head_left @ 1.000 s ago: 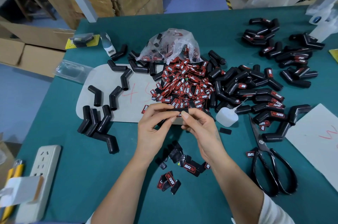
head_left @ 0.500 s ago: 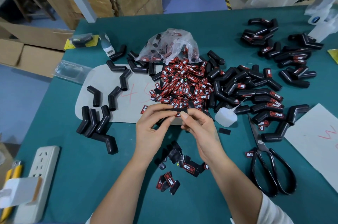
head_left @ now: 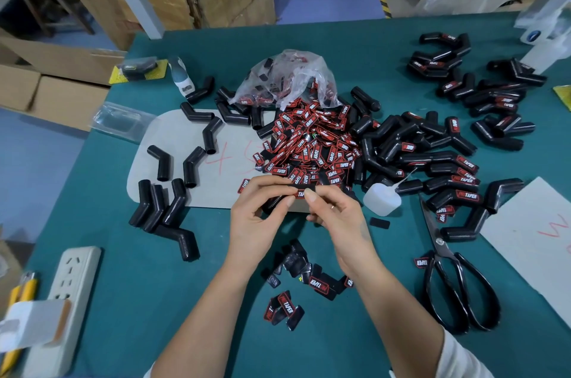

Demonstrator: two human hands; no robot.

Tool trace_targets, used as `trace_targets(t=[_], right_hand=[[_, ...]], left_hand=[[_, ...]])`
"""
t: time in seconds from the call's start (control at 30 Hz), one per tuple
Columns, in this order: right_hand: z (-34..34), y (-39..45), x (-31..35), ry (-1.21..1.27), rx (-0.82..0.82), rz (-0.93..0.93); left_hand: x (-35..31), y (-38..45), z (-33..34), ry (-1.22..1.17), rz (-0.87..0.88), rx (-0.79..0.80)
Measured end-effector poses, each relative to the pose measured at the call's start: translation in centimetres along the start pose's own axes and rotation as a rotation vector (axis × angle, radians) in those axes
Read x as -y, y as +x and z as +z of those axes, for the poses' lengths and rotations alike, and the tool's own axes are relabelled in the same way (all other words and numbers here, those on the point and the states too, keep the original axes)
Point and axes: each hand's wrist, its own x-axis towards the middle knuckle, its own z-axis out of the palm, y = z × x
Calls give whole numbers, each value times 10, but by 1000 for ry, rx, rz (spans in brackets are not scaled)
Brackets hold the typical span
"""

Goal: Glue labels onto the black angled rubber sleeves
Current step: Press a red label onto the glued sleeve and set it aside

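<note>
Here, going from the left, nine bare sleeves (head_left: 173, 192) are lying well to the left of the left hand (head_left: 258, 217), some on a pale card (head_left: 204, 192), some on the table (head_left: 123, 285); a white power strip (head_left: 71, 288) is lying further out at the edge. The left hand is gripping one black angled sleeve (head_left: 275, 201) from below, fingers curled round its body. The right hand (head_left: 335, 217) is pinching the sleeve's other end, its thumb pressing a red label (head_left: 300, 193) onto the upper face. Judging by look, the sleeve is light and soft, rubbery enough to give under a squeeze and not slippery, so holding it by both ends is keeping the glued face steady; the label is small, thin and bendy, best pressed flat with a fingertip.

Just beyond both hands a heap of loose labels (head_left: 312, 142) is spilling from a plastic bag (head_left: 287, 81), too many to count. Below the wrists about a dozen more labels (head_left: 309, 282) are lying scattered. To the right of the right hand one white glue bottle (head_left: 381, 200) is standing, then one pair of scissors (head_left: 454, 278), and beyond them a pile of finished sleeves (head_left: 445, 167), dozens, uncountable where they are overlapping.
</note>
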Motion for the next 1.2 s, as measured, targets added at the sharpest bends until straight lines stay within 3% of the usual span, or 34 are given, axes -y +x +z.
trace_targets(t=[0.17, 0.43, 0.7, 0.93, 1.2], right_hand=[[2, 0, -4, -136, -83, -146], [1, 0, -7, -261, -54, -286], [-2, 1, -5, -188, -52, -281], [-3, -1, -3, -334, -66, -395], [-3, -1, 1, -208, -55, -281]], left_hand=[[3, 1, -1, -118, -127, -13], [-1, 0, -1, -130, -131, 13], [-3, 1, -3, -114, -119, 47], [-4, 1, -4, -100, -99, 54], [-4, 1, -5, -73, -97, 52]])
